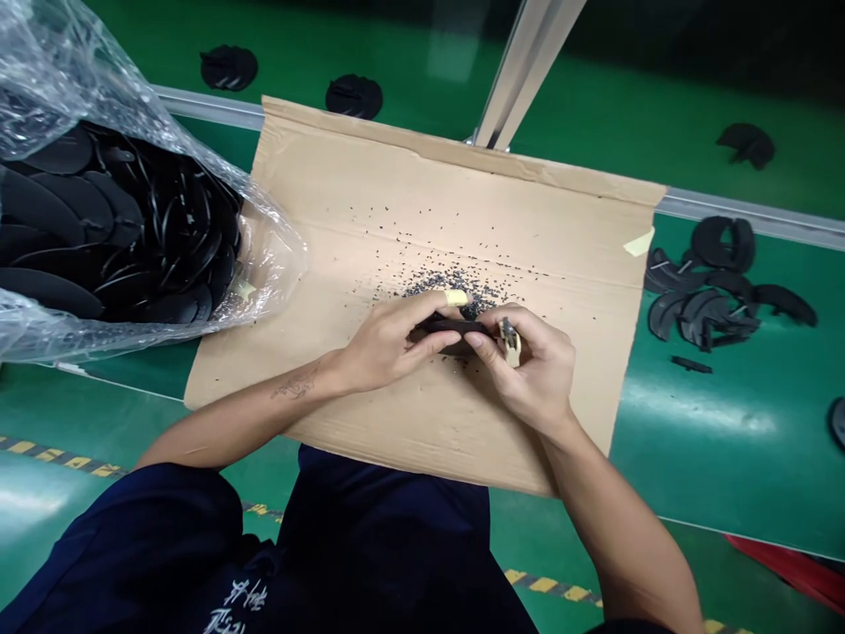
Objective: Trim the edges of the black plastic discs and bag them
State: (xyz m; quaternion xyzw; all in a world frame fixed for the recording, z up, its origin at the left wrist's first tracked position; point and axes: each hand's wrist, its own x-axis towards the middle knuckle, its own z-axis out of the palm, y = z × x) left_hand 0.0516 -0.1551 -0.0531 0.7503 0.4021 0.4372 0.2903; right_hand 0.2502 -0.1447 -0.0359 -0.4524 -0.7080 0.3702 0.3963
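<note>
Thumb and fingers of my left hand (396, 339) are closed on the left side of a dark, flat, curved plastic part (455, 339). Yellow tape wraps one of its fingers. My right hand (532, 357) pinches the same part from the right, and a pale, yellowish object (510, 342) shows between its fingers; its kind is unclear. Much of the part is covered by the fingers. Below both hands lies a cardboard sheet (528, 229), strewn with small black bits (455, 283), densest just beyond the fingertips.
A clear plastic bag (264, 255) full of black disc-like parts (72, 207) stands at left. Several black curved pieces (716, 308) lie on the green table (693, 440) at right. Black parts (355, 95) rest beyond the cardboard, near a metal post (521, 70).
</note>
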